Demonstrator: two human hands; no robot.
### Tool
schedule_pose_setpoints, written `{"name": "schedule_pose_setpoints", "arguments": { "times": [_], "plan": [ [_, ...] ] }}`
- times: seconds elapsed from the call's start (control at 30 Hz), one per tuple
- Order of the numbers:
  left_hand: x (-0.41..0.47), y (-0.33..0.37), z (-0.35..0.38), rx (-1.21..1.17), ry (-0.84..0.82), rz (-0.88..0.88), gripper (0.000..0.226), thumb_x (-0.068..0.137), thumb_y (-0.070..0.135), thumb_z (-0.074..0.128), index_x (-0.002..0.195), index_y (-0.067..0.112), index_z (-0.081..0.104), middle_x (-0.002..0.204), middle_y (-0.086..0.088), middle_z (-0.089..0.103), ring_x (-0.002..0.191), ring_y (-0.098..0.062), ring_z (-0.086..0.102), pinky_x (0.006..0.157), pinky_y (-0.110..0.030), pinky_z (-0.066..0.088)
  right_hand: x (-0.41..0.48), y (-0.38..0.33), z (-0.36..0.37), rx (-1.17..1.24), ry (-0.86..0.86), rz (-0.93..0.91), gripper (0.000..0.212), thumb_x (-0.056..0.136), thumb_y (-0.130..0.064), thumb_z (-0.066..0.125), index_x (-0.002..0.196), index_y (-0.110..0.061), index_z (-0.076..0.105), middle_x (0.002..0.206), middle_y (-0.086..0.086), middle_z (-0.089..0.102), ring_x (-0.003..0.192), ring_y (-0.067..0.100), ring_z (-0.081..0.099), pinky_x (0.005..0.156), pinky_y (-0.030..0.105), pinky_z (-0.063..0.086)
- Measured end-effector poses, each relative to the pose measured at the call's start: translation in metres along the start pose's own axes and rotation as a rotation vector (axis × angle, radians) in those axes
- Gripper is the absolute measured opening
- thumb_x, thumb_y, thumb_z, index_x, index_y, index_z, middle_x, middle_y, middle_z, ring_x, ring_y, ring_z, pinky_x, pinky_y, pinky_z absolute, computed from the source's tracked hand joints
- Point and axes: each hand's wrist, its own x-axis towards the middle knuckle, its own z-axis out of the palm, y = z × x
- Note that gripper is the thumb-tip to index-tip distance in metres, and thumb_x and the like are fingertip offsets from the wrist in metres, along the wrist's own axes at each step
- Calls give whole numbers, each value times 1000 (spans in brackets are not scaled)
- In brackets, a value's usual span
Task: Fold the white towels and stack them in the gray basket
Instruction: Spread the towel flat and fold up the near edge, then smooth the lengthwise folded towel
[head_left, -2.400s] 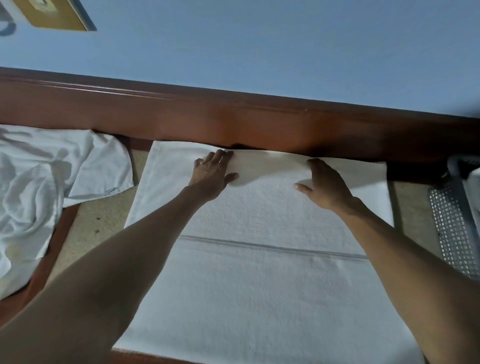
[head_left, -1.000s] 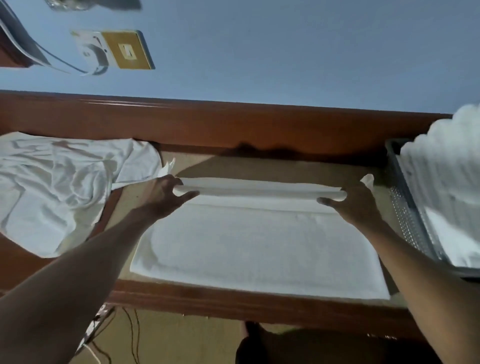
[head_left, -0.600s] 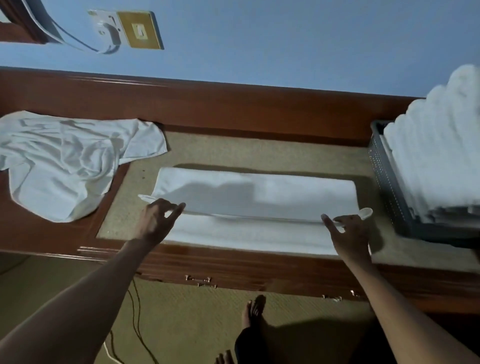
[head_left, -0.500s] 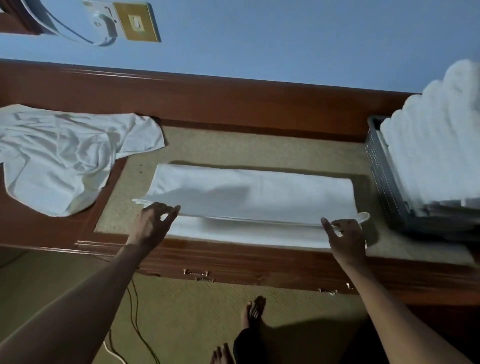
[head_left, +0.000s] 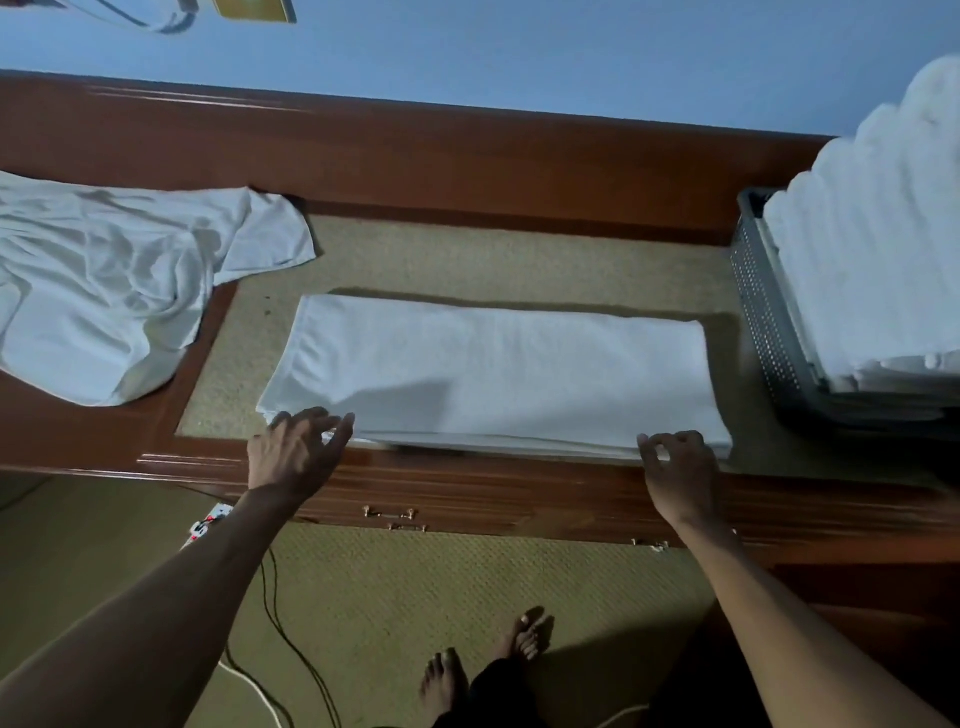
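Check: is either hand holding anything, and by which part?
The left hand, fingers spread, rests at the near-left corner of the folded towel, gripping nothing. The right hand curls its fingers at the near-right edge; a pinch cannot be told.

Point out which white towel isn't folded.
The crumpled towel at far left; the center towel lies folded flat, and the stacked towels sit in the gray basket.

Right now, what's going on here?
A person is folding a towel on the table. It lies folded into a long strip, with both hands at its near corners. The left hand is open at the edge. The right hand has curled fingers, grip unclear. The basket on the right holds a tall stack of folded towels. A crumpled cloth lies on the left.
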Motion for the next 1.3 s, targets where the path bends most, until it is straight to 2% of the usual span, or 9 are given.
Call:
{"name": "schedule_pose_setpoints", "arguments": {
  "times": [0.23, 0.37, 0.53, 0.73, 0.87, 0.93, 1.03, 1.17, 1.3],
  "plan": [
    [49, 65, -1, -101, 116, -7, 45, 101, 55, 50, 85, 23, 79, 93, -1, 76, 77, -36, 69, 64, -33, 40, 41, -9, -21, -73, 184, 88, 47, 104, -51, 42, 114, -10, 65, 117, 16, 64, 98, 35, 65, 79, 38, 43],
    [83, 142, 24, -212, 160, 86, 30, 99, 41, 53, 95, 22, 76, 97, 3, 74, 94, -28, 64, 67, -34, 43, 95, -2, -12, 174, 241, 197, 45, 103, -42, 49, 125, -3, 55, 120, 21, 62, 108, 39, 61, 85, 39, 46],
    [118, 218, 77, -231, 21, 288, 41, 100, 40, 52, 136, 22, 59, 140, -6, 57, 130, -32, 48, 101, -47, 40, 156, 13, -1, 138, 204, 351, 63, 103, -42, 53, 143, 5, 42, 154, 27, 34, 144, 42, 29, 113, 53, 32],
    [151, 261, 119, -103, -258, 373, 61, 105, 62, 21, 162, 40, 16, 172, 6, 10, 158, -19, 4, 126, -55, -5, 217, 43, 19, 263, 219, 393, 47, 95, -43, 61, 103, 2, 71, 117, 31, 64, 114, 43, 59, 97, 46, 46],
    [151, 260, 129, -18, -253, 365, 65, 102, 69, 5, 162, 44, 1, 172, 11, 2, 158, -13, -5, 126, -52, -10, 232, 44, 18, 241, 247, 477, 35, 97, -36, 56, 109, -6, 69, 124, 25, 63, 118, 42, 57, 101, 49, 44],
    [150, 262, 128, -14, -246, 362, 65, 102, 69, 4, 162, 43, 0, 172, 11, 2, 158, -13, -6, 126, -52, -9, 226, 32, 22, 84, 424, 385, 30, 96, -27, 55, 110, -3, 67, 124, 28, 59, 120, 44, 53, 101, 47, 37],
    [149, 264, 127, -17, -228, 351, 65, 102, 68, 5, 162, 43, 1, 172, 10, 4, 158, -12, -4, 126, -52, -7, 206, 1, 30, 28, 541, -111, 35, 102, -25, 51, 129, -5, 58, 136, 24, 53, 126, 40, 51, 104, 46, 38],
    [148, 265, 127, -9, -218, 345, 64, 102, 67, 6, 162, 43, 2, 172, 9, 7, 159, -13, -2, 127, -51, -6, 181, -30, 46, -12, 118, -606, 48, 105, -35, 44, 147, -12, 50, 160, 18, 35, 145, 33, 38, 114, 45, 31],
    [149, 265, 128, -5, -208, 353, 63, 103, 66, 8, 162, 44, 2, 172, 9, 7, 159, -14, -1, 127, -50, -6, 174, -1, 40, -201, -171, -548, 63, 105, -58, 17, 161, -29, 22, 170, 5, 15, 157, 23, 8, 127, 46, 8]
  ]
}}
